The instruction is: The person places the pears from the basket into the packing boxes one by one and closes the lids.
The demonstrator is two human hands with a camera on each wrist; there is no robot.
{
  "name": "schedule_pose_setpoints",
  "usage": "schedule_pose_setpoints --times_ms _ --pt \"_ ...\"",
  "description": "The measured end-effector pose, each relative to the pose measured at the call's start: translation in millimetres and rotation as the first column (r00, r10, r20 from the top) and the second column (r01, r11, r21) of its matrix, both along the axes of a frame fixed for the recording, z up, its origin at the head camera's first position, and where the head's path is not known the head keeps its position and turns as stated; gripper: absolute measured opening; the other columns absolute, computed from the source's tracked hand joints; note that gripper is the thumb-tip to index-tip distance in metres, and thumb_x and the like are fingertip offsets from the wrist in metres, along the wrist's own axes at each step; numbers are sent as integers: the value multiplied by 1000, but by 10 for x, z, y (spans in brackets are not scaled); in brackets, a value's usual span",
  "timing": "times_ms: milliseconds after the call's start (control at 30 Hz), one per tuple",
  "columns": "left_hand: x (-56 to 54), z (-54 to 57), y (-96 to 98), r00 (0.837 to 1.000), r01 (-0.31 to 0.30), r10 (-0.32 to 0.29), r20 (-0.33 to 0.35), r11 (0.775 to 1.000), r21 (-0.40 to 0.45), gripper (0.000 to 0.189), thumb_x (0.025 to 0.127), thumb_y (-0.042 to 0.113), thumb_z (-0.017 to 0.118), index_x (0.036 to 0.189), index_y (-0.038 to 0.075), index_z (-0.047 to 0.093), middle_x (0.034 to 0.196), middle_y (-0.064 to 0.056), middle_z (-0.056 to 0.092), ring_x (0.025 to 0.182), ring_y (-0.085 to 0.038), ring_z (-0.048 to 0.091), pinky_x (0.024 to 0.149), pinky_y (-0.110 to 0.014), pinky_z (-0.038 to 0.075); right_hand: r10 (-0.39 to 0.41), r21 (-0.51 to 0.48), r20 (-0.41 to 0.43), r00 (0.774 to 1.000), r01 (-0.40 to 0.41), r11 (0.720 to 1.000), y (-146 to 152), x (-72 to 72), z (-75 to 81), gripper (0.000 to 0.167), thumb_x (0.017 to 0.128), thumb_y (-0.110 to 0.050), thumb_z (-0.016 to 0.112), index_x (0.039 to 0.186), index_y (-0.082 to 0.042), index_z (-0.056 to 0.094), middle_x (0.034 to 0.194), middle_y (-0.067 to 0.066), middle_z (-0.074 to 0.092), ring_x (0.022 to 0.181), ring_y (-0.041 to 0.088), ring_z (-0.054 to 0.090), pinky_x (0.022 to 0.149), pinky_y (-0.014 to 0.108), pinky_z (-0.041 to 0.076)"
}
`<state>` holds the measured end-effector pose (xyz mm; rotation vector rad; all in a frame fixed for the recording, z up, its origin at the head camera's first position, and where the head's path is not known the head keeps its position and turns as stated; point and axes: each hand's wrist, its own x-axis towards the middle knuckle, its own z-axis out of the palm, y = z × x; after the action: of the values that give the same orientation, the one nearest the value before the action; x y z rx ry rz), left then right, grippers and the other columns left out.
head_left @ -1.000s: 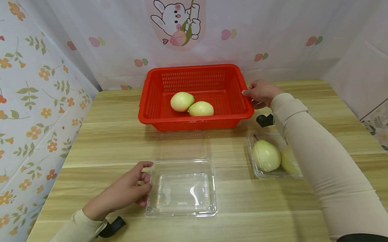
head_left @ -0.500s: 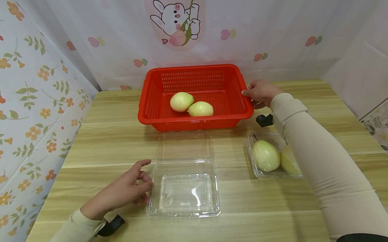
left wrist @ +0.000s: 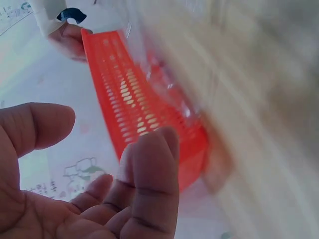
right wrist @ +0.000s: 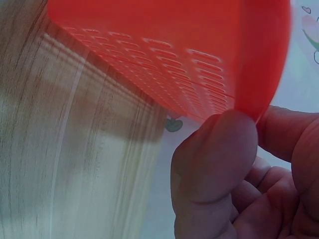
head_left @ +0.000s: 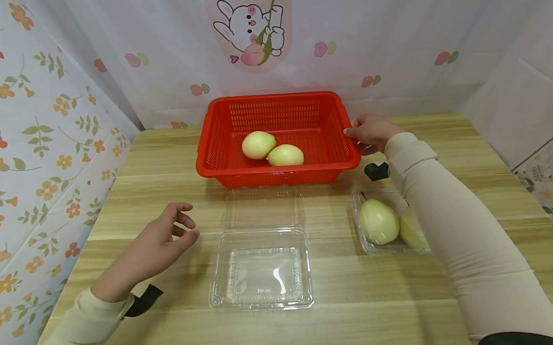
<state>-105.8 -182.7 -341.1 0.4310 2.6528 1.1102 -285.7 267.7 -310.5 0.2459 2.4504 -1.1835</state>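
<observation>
My right hand (head_left: 374,132) pinches the right rim of a red plastic basket (head_left: 277,176) between thumb and fingers; the right wrist view shows the grip at the basket's edge (right wrist: 259,59) up close. Two pale yellow pears (head_left: 259,145) lie inside the basket. My left hand (head_left: 164,242) hovers over the table, fingers loosely bent and holding nothing, left of a clear plastic clamshell box (head_left: 260,268). That box lies with its lid (head_left: 264,207) folded back toward the basket, and nothing is in it. In the left wrist view, the left hand's thumb and fingers are spread apart.
A second clear box (head_left: 361,236) with pears (head_left: 379,221) stands on the right, partly hidden under my right forearm. The wooden table (head_left: 351,305) ends at a patterned curtain (head_left: 165,68) behind and on the left.
My left hand has let go of the clear box and moved left and away from it. The box has shifted slightly right and its lid lies back. My right hand stays on the basket rim.
</observation>
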Motion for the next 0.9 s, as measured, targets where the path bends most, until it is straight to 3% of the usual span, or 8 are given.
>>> schedule_pose_setpoints --times_ms 200,333,467,600,800,900 --pt "-103 163 59 993 12 -18 -113 999 -45 41 97 17 62 131 2 46 117 -11 58 102 -27 65 78 -40 55 -3 2 0 1000 3 1000 6 -2 -4 22 103 -23 53 103 -3 45 98 14 64 77 25 66 68 34 58" --pt "-176 274 106 989 38 -46 -140 997 -64 39 96 17 61 130 4 47 124 -12 57 106 -30 63 83 -46 55 -4 7 4 1000 4 1000 1 6 4 22 103 -24 54 103 -4 44 99 14 63 78 25 66 75 38 58" --pt "-265 384 162 980 67 -82 -179 993 -92 39 96 16 60 130 1 48 129 -13 54 111 -33 59 88 -51 52 1 -2 4 1000 -1 1000 3 10 10 22 103 -24 54 103 -4 44 100 14 63 77 25 67 73 37 58" --pt "-368 493 226 956 102 -137 -259 985 -143 36 94 11 60 127 -1 52 125 -14 54 112 -35 56 85 -49 52 2 -13 3 1000 -2 1000 12 10 6 21 103 -22 53 103 -3 44 100 15 62 76 24 66 70 35 58" --pt "-537 662 328 896 154 -233 -377 961 -228 28 91 8 61 118 -1 59 117 -15 58 104 -32 57 85 -47 51 4 -12 -1 1000 -4 1000 12 0 -7 21 103 -22 53 102 -2 44 99 14 62 75 24 65 70 35 58" --pt "-655 714 397 888 168 -264 -376 949 -268 28 91 10 61 117 0 60 116 -14 58 98 -29 57 85 -45 50 6 -15 -1 1000 -6 1000 1 -2 -7 21 103 -22 53 102 -3 44 100 15 62 76 24 65 68 34 58"
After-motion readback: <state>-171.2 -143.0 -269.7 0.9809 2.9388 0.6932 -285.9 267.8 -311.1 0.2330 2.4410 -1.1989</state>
